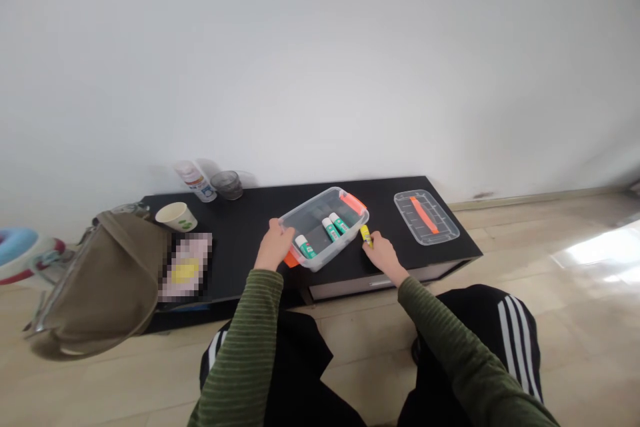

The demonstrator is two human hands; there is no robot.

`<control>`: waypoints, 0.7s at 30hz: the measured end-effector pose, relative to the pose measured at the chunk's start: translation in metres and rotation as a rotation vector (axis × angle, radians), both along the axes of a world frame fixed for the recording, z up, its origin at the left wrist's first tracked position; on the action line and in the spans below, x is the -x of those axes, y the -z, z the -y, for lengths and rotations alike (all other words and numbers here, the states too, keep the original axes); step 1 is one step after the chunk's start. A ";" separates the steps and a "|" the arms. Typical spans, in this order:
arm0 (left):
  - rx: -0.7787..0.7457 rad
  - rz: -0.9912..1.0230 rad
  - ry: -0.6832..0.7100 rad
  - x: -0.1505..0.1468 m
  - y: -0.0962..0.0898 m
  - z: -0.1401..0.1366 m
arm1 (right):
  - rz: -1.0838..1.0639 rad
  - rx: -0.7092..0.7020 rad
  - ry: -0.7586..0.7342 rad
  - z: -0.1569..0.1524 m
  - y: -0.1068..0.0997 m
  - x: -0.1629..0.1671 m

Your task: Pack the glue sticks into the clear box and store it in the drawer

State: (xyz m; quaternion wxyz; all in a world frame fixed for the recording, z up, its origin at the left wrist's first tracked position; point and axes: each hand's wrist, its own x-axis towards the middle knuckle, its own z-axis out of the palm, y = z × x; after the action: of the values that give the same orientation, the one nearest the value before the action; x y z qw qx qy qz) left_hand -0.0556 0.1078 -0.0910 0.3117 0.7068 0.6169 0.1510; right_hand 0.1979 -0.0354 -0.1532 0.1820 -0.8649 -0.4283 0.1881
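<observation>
My left hand (274,245) grips a clear rectangular plastic box (334,253), my right hand (383,253) pinches a yellow tube (365,234) at right.

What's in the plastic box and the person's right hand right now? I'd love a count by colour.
Green glue sticks with white caps, in the plastic box: 3
Yellow tube, in the right hand: 1
Total: 4

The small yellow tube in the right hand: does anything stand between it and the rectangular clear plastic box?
Nothing visible does; the small yellow tube in the right hand is close beside the rectangular clear plastic box.
</observation>
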 end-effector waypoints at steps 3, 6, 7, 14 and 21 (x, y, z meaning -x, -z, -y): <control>0.009 -0.003 0.031 -0.011 0.000 0.000 | -0.022 -0.283 0.115 0.013 -0.017 -0.009; -0.006 -0.010 0.064 -0.024 0.001 -0.002 | 0.061 -0.583 0.071 0.024 -0.048 -0.008; -0.011 -0.011 0.074 -0.029 0.002 -0.002 | 0.097 -0.630 0.010 0.024 -0.060 -0.005; -0.022 -0.013 0.149 -0.059 0.004 0.001 | 0.254 -0.274 -0.375 -0.020 -0.097 0.020; -0.032 -0.007 0.208 -0.077 -0.001 -0.002 | 0.215 0.200 -0.369 -0.051 -0.085 0.016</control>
State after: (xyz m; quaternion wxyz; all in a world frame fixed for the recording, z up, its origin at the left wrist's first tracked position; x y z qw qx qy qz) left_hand 0.0215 0.1096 -0.0897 0.3119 0.7724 0.5389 0.1253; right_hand 0.1818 0.0157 -0.0684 0.0114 -0.8007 -0.5754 0.1666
